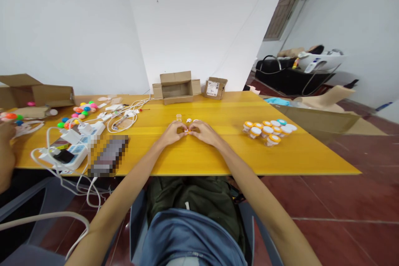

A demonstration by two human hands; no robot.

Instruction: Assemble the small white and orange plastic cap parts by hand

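My left hand (173,133) and my right hand (204,132) meet over the middle of the yellow table (193,158). Their fingertips pinch a small white and orange piece (187,131) from both sides; its kind is too small to make out. Just beyond my left hand stands a small clear jar (178,117) without a lid. Between the hands, a little farther off, lies a small white piece with reddish spots (188,120). A white round edge, perhaps a lid, shows partly behind my right fingers.
Several clear jars with orange, white and teal lids (270,129) cluster at the right. An open cardboard box (176,88) and a smaller box (215,88) stand at the back. Leftward are a power strip (82,145), cables, a blurred phone (109,156), colourful balls (84,109) and another person's arm (5,153).
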